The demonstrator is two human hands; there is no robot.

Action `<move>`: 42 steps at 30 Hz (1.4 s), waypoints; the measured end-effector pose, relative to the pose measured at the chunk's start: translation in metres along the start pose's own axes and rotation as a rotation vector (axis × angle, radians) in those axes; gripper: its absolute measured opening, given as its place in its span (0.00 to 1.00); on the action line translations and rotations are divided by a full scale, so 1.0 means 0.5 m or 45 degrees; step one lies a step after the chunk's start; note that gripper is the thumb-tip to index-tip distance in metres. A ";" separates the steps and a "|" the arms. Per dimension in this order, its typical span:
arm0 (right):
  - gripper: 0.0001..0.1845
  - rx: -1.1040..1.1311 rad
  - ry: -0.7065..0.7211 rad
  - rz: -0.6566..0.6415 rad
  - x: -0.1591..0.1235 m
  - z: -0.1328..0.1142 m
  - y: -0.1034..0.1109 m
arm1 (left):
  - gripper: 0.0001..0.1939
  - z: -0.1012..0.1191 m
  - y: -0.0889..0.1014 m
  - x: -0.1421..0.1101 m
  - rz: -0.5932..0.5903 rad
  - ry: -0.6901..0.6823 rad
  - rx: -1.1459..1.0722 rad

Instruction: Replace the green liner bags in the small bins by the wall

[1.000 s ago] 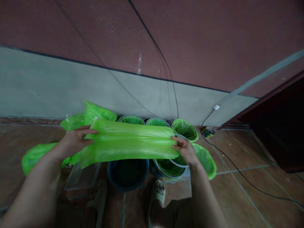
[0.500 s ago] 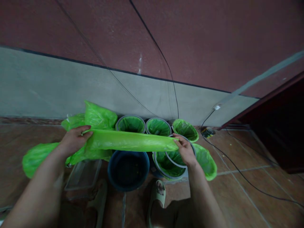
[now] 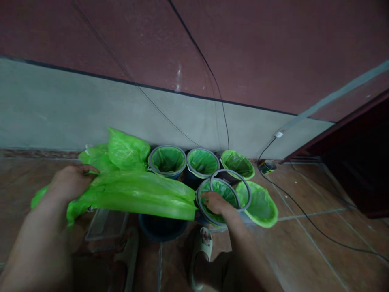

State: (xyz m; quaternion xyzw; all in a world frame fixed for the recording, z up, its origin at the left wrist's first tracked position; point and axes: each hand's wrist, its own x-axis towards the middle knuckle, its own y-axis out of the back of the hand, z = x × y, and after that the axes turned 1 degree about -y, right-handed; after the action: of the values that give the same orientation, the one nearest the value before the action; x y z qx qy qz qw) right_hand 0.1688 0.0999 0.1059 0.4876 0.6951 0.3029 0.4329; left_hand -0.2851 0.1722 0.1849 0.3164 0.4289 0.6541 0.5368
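Observation:
My left hand [image 3: 73, 180] is closed on the gathered end of a bright green plastic bag [image 3: 146, 194]. The bag stretches sideways across the view, puffed out, and partly covers an unlined dark blue bin [image 3: 164, 227]. Just past the bag's other end is my right hand [image 3: 214, 202], over a green-lined bin [image 3: 206, 213]. Its fingers are bent and blurred, so whether they touch the bag is unclear. A loose grey ring [image 3: 249, 194] lies tilted on that bin, close to my right wrist.
Along the wall stand green-lined bins [image 3: 167, 148], with more lined bins [image 3: 261, 205] at right. Green bags [image 3: 127, 148] are heaped at left beside a clear plastic tray [image 3: 106, 227]. A black cable [image 3: 310, 229] crosses the tiled floor near a small can [image 3: 267, 166].
The bag was a flat, taut strip between both hands; now it is puffed wider and lower. My left hand has moved left, and my right hand left and down.

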 end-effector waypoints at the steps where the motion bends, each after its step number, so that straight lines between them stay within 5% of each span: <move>1: 0.15 -0.071 -0.014 -0.069 -0.003 -0.007 -0.008 | 0.15 -0.001 -0.002 0.002 -0.021 -0.020 0.164; 4: 0.17 -0.131 0.021 -0.143 -0.008 -0.030 -0.016 | 0.18 0.019 -0.015 -0.001 -0.099 -0.129 0.506; 9: 0.20 -0.120 0.116 -0.167 -0.005 -0.067 -0.001 | 0.21 0.095 -0.076 -0.026 -0.142 -0.274 0.480; 16: 0.24 -0.060 0.163 -0.117 -0.008 -0.125 -0.029 | 0.14 0.210 -0.305 -0.141 -0.540 -0.516 -0.035; 21: 0.42 0.057 0.150 -0.190 -0.010 -0.168 -0.089 | 0.10 0.225 -0.412 -0.195 -0.768 -0.399 -0.424; 26: 0.30 0.006 0.036 -0.204 0.016 -0.166 -0.122 | 0.12 0.225 -0.430 -0.204 -0.978 -0.243 -0.874; 29: 0.26 0.047 0.063 -0.154 0.031 -0.150 -0.116 | 0.08 0.225 -0.420 -0.200 -1.057 -0.346 -0.770; 32: 0.28 0.084 0.092 -0.128 0.035 -0.131 -0.095 | 0.03 0.220 -0.391 -0.186 -0.864 -0.633 -0.306; 36: 0.23 0.000 0.111 -0.264 0.030 -0.111 -0.064 | 0.10 0.211 -0.344 -0.152 -0.431 -0.879 0.212; 39: 0.18 0.069 0.213 -0.448 0.027 -0.105 -0.058 | 0.11 0.211 -0.329 -0.135 -0.334 -1.014 0.214; 42: 0.21 0.279 0.226 -0.386 0.032 -0.107 -0.073 | 0.15 0.219 -0.334 -0.139 -0.358 -1.116 -0.018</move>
State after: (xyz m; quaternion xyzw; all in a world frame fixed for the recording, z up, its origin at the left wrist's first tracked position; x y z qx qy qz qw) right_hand 0.1033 0.1028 0.0939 0.3930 0.8246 0.1988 0.3551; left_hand -0.1020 0.1382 0.0851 0.4981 0.1957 0.3825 0.7532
